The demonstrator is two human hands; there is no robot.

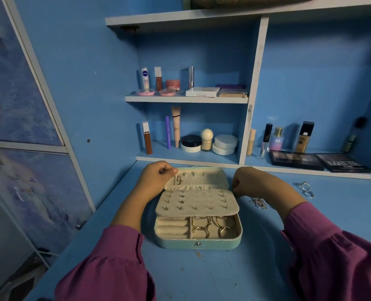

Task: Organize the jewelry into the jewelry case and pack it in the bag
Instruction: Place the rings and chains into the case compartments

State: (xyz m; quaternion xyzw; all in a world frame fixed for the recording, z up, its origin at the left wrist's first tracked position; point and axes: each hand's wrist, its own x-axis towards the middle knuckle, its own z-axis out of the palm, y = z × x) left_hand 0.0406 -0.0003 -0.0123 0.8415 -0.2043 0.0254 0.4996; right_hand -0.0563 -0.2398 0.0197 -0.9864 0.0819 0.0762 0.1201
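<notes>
Purple sleeves (106, 266), left hand (156, 177) pinching gold chain (178, 180) over jewelry case (198, 244), right hand (248, 181) curled, grip unclear.

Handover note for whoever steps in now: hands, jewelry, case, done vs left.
Left hand: pinches a gold chain at the open lid of the jewelry case.
Right hand: fingers curled at the case's right edge; what its grip holds cannot be told.
Done: studs on the earring panel; gold rings in the front compartment.
Left: silver chain and silver rings lie on the desk to the right. Case is not closed. No bag in view.
</notes>
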